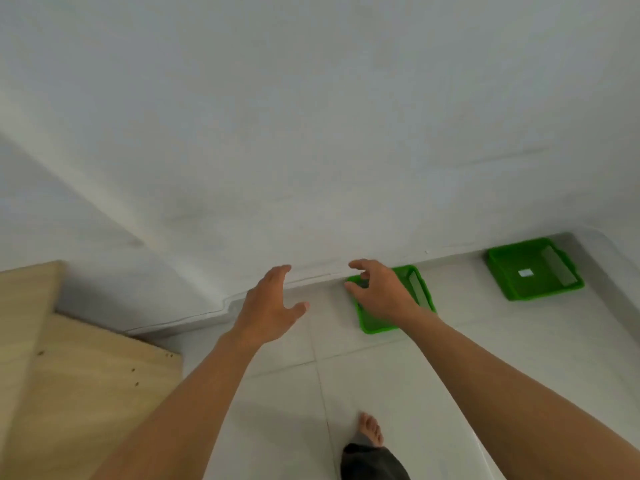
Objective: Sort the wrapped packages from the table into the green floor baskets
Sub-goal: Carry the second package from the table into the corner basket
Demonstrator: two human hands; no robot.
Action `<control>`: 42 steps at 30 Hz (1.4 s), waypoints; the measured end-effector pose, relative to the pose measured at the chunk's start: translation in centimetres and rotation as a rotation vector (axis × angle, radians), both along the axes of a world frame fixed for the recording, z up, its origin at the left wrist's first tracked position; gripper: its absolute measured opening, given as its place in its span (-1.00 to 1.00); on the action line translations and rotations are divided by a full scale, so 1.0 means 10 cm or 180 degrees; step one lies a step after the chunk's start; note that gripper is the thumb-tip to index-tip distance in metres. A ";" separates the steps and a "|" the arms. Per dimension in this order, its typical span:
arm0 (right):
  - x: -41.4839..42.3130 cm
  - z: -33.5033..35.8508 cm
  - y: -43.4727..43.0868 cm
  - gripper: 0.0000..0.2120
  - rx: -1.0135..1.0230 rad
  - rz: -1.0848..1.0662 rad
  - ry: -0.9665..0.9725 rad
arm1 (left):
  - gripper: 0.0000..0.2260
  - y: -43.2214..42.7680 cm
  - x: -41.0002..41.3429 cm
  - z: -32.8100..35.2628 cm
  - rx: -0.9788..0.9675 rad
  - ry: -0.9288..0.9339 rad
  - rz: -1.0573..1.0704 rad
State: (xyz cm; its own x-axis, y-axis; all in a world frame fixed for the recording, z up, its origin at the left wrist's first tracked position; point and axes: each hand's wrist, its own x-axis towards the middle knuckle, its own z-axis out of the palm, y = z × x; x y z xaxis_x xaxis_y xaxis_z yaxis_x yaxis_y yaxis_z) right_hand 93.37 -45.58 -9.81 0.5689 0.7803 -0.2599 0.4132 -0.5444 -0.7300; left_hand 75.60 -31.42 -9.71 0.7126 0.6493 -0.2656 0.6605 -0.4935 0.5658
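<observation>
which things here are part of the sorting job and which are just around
Job: near green basket, far green basket with a white item inside, left hand and right hand, both open and empty.
Just around: wooden furniture, bare foot, wall.

Near green basket (375,325) half hidden behind right hand (381,292).

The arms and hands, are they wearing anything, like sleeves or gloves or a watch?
No. Both arms are bare along all that shows, with no sleeves in view. The left hand and the right hand wear no gloves, and no watch, ring or bracelet shows on the wrists or fingers. Lower down, a bare foot sticks out of a dark grey trouser leg.
</observation>
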 end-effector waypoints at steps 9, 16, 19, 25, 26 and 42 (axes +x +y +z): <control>-1.95 1.08 0.59 -0.53 0.0490 0.0569 -0.0375 | -0.28 0.09 -2.21 1.02 0.0353 -0.0189 0.0631; -3.56 1.37 1.21 -0.53 0.0653 0.1225 -0.0341 | -0.28 0.29 -4.06 1.43 0.0380 -0.0358 0.1369; -4.18 1.34 1.54 -0.53 0.0612 0.1536 -0.0314 | -0.29 0.41 -4.84 1.42 0.0393 -0.0390 0.1715; -5.22 1.09 2.15 -0.53 0.0413 0.2003 -0.0152 | -0.26 0.60 -6.09 1.22 0.0284 -0.0257 0.2388; -5.36 1.04 2.27 -0.53 0.0382 0.2043 -0.0138 | -0.26 0.67 -6.25 1.18 0.0273 -0.0235 0.2444; -6.73 0.17 3.70 -0.47 -0.0178 0.1877 -0.0057 | -0.23 2.24 -7.54 0.42 -0.0111 -0.0041 0.2292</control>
State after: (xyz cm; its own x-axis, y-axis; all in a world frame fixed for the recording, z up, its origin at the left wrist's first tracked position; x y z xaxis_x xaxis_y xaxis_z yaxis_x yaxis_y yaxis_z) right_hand 26.03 -8.55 -8.14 0.0479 0.9514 -0.3042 0.6697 -0.2565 -0.6969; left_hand 0.22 -9.03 -5.50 0.1142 0.9505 -0.2891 0.8084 0.0803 0.5831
